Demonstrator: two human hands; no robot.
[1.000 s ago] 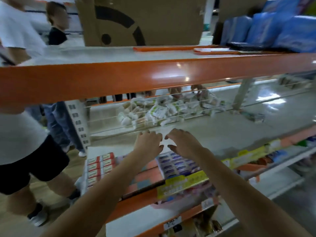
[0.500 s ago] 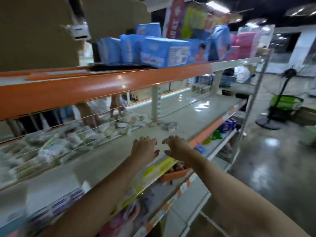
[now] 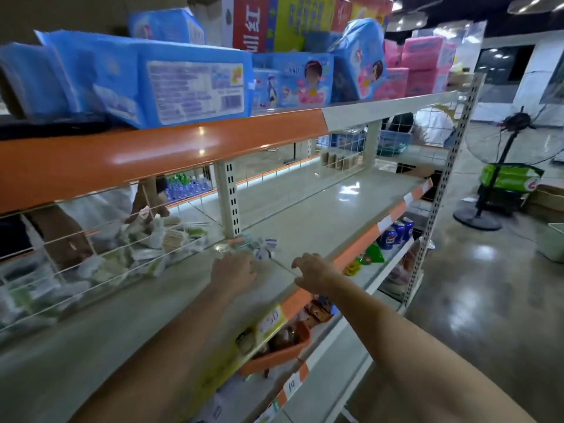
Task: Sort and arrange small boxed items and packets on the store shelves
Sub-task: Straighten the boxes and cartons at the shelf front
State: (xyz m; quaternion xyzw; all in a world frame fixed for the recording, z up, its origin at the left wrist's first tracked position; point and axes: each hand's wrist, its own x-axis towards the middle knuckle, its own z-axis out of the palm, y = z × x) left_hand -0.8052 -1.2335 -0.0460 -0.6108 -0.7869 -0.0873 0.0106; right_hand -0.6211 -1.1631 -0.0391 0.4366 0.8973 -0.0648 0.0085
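Both hands are hovering over the shelf [image 3: 305, 215]: left hand [image 3: 233, 270] reaching small packets [image 3: 259, 247] at twelve o'clock, grip unclear; right hand [image 3: 314, 271] loosely spread, empty.

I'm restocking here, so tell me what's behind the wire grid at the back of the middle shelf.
Behind the wire grid lies a heap of small white-and-green packets, with another person's hand among them. What lies beneath the heap is covered.

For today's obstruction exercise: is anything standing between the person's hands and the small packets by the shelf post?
Nothing visible does. The left hand is right at the packets, and the right hand hovers beside them over bare shelf. The wire divider lies behind and to the left, not in the way.
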